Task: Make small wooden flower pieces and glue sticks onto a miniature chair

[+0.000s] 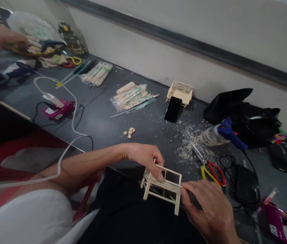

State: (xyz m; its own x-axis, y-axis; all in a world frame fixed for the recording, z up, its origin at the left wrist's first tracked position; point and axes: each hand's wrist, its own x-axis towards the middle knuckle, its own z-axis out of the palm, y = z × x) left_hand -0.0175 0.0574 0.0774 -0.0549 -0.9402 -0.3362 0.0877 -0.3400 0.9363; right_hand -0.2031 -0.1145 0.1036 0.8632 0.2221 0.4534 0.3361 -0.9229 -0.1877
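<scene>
A small model chair made of pale wooden sticks stands on its legs over my dark-clothed lap, at the table's near edge. My left hand grips its back left part, the thumb lying over the slatted seat. At the chair's right end, my right hand pinches the corner with thumb and index finger. Whether a separate small stick sits in that pinch is not visible. Beyond my left hand lie a few small wooden flowers. Scissors with red and yellow handles lie open-bladed near my right hand.
A finished-looking wooden model seat has a phone leaning on it. Wood crumbs surround a blue glue gun in a plastic bottle. Bagged sticks, a purple power socket and a white cable lie leftward. Another person's hand reaches in.
</scene>
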